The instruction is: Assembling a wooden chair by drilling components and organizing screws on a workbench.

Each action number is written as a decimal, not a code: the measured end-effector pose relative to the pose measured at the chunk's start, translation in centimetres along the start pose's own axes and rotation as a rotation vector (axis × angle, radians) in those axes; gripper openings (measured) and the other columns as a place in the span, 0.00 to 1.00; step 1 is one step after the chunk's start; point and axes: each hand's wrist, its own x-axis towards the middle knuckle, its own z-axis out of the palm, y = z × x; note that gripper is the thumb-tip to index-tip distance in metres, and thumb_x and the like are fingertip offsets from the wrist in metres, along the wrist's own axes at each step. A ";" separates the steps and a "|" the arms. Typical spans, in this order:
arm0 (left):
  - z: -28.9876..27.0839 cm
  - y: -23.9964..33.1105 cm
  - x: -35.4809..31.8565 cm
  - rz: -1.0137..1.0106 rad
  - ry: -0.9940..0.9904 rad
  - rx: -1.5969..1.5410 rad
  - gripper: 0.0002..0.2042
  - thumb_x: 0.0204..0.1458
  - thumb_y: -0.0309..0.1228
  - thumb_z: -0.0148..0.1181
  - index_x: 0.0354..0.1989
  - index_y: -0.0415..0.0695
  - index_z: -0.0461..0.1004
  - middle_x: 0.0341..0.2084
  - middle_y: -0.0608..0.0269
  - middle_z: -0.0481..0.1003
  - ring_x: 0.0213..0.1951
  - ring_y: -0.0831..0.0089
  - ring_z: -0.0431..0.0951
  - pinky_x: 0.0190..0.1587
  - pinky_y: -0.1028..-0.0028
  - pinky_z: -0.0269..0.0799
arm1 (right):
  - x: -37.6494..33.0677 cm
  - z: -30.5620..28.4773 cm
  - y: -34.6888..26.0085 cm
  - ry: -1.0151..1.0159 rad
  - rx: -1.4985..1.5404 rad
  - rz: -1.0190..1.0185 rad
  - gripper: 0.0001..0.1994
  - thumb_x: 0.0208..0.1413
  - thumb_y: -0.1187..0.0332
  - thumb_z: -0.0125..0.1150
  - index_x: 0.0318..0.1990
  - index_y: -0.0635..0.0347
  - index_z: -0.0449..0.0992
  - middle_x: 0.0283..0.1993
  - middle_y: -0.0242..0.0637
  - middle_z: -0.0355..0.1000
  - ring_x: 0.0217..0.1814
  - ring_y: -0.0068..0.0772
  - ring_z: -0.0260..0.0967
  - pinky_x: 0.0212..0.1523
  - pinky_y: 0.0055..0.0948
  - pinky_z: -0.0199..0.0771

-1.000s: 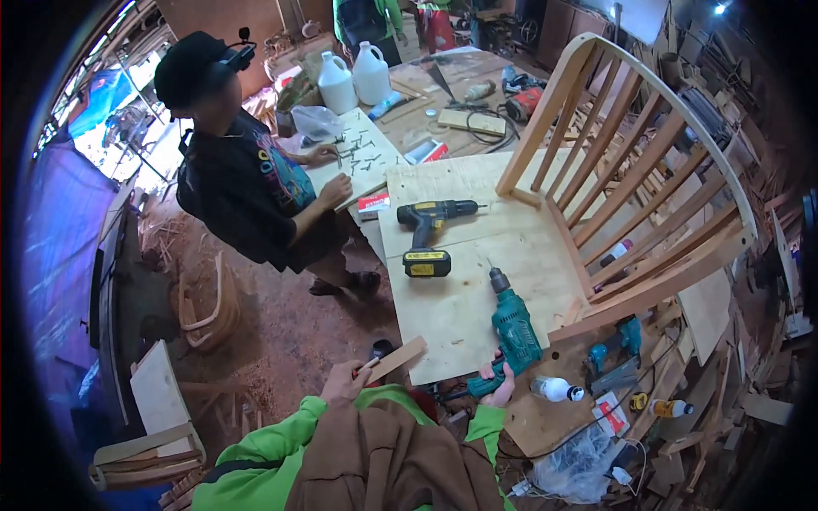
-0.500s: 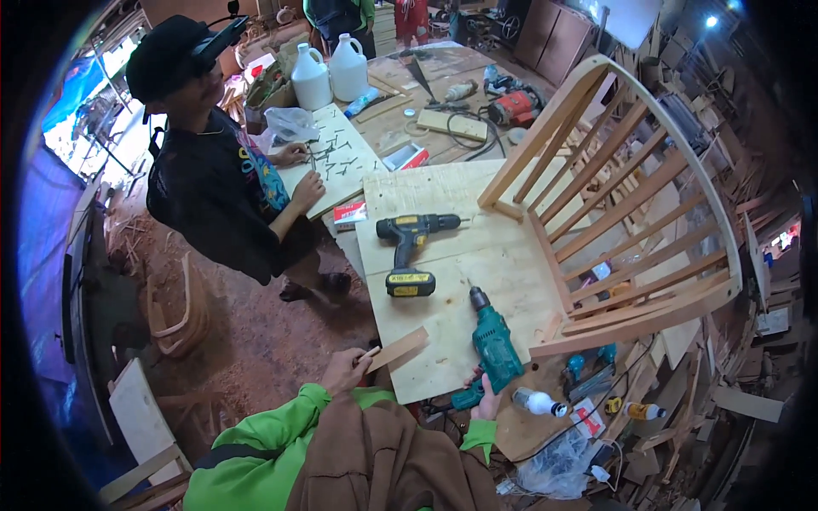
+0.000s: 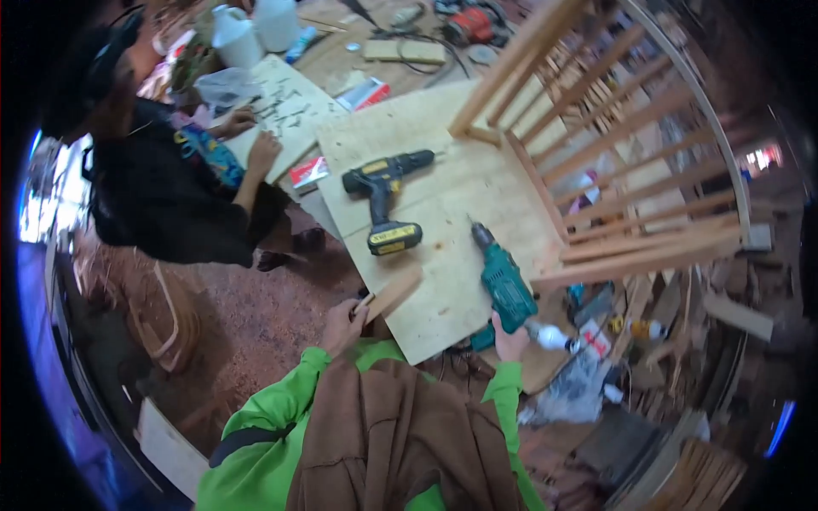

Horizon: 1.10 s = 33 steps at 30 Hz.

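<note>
My left hand [image 3: 342, 328] is closed around one end of a small flat wooden strip [image 3: 394, 294], held over the left front edge of a plywood board [image 3: 443, 328]. A thin stick-like bit also shows at those fingers, too blurred to name. My right hand [image 3: 510, 342] grips the handle of a green corded drill [image 3: 508, 285] at the board's front right. Its bit points away from me across the plywood. On the board farther back lies a black and yellow cordless drill [image 3: 381, 194]. A curved, slatted wooden frame [image 3: 622, 153] rests along the board's right side.
A co-worker [image 3: 175, 187] stands at the left, hands over a pale board [image 3: 294, 106] strewn with dark screws. White jugs [image 3: 234, 38] stand behind. A red power tool [image 3: 473, 25] lies at the back. A bottle [image 3: 552, 337] and plastic bag [image 3: 573, 387] sit right of my right hand.
The whole view has shifted, so the table and co-worker appear higher and farther left. Both hands keep their holds on the wooden strip and the green drill.
</note>
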 end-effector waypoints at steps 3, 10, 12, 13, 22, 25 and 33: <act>0.8 -0.8 1.8 0.058 -0.004 -0.017 0.11 0.56 0.34 0.59 0.37 0.37 0.78 0.27 0.46 0.77 0.28 0.54 0.78 0.33 0.63 0.72 | -0.4 0.5 0.4 0.094 0.062 -0.043 0.37 0.47 0.44 0.70 0.53 0.69 0.73 0.45 0.57 0.77 0.49 0.61 0.74 0.52 0.47 0.73; 0.5 -0.9 3.2 0.201 -0.100 0.007 0.10 0.56 0.32 0.59 0.36 0.35 0.78 0.27 0.46 0.76 0.28 0.53 0.78 0.33 0.63 0.72 | -4.0 0.7 -1.0 0.294 -0.373 -0.063 0.30 0.51 0.57 0.68 0.57 0.68 0.68 0.51 0.55 0.72 0.54 0.58 0.70 0.54 0.45 0.70; 0.0 -0.9 3.7 0.277 -0.108 0.018 0.10 0.56 0.31 0.59 0.36 0.35 0.78 0.26 0.48 0.76 0.27 0.56 0.78 0.32 0.64 0.71 | -7.1 -0.3 -7.1 0.269 -0.256 -0.086 0.34 0.52 0.59 0.67 0.60 0.75 0.62 0.58 0.60 0.62 0.62 0.62 0.59 0.62 0.48 0.61; -0.2 0.0 3.7 0.249 -0.156 -0.050 0.09 0.56 0.30 0.60 0.36 0.35 0.78 0.25 0.49 0.76 0.26 0.58 0.77 0.32 0.65 0.71 | -8.1 0.3 -8.3 0.220 -0.225 -0.109 0.31 0.53 0.62 0.66 0.58 0.74 0.63 0.53 0.56 0.64 0.55 0.58 0.65 0.56 0.47 0.67; -3.1 8.0 3.6 0.672 -0.414 -0.102 0.08 0.56 0.30 0.61 0.37 0.38 0.79 0.21 0.52 0.71 0.24 0.59 0.73 0.28 0.65 0.67 | -9.2 4.3 -20.9 -0.052 0.791 -0.156 0.10 0.64 0.71 0.54 0.46 0.70 0.70 0.40 0.44 0.78 0.39 0.29 0.77 0.38 0.25 0.78; -6.1 13.0 5.3 0.749 -0.245 -0.030 0.08 0.56 0.28 0.60 0.41 0.37 0.78 0.22 0.51 0.69 0.25 0.56 0.71 0.29 0.63 0.66 | -9.6 1.1 -24.6 0.010 0.381 -0.315 0.08 0.62 0.75 0.52 0.45 0.68 0.72 0.36 0.44 0.78 0.29 0.34 0.76 0.29 0.29 0.75; -8.9 19.7 4.7 0.896 -0.265 -0.103 0.07 0.54 0.23 0.60 0.40 0.35 0.76 0.25 0.52 0.68 0.27 0.58 0.70 0.30 0.63 0.65 | -12.2 -0.5 -27.2 -0.013 0.338 -0.422 0.13 0.62 0.74 0.52 0.53 0.69 0.70 0.40 0.47 0.78 0.33 0.41 0.77 0.33 0.32 0.76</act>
